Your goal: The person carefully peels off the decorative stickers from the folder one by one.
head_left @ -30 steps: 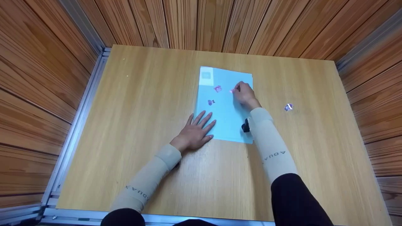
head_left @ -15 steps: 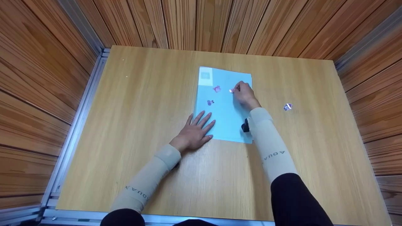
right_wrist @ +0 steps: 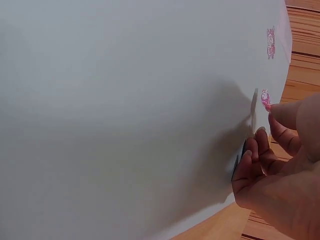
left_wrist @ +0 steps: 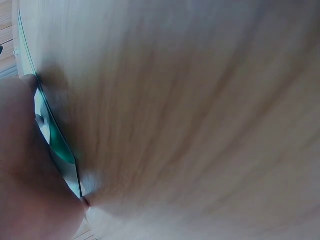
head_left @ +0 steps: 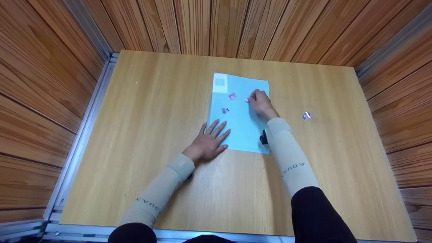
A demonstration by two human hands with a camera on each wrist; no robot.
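A light blue folder [head_left: 246, 131] lies on the table, with a pale label [head_left: 220, 83] in its top left corner. My left hand [head_left: 207, 143] rests flat on its lower left corner, fingers spread. Over the folder's upper right part, my right hand [head_left: 261, 103] pinches a small pink sticker [right_wrist: 265, 98] between thumb and index finger. In the right wrist view the sticker stands up from the fingertips close over the sheet, above its shadow. A pink sticker [head_left: 232, 96] and a purple one [head_left: 225, 110] lie on the folder to the left.
Right of the folder, a shiny purple sticker [head_left: 306, 115] lies on the wooden table [head_left: 152, 118]. Wood-plank walls [head_left: 226, 27] enclose the table at the back and sides, with metal rails [head_left: 84, 131] along its left edge. A dark wrist device [head_left: 264, 137] hangs under the right sleeve.
My right hand stays at nearly the same spot, and the pinched sticker tilts slightly. My left hand keeps still on the folder. The whole head view shifts a little.
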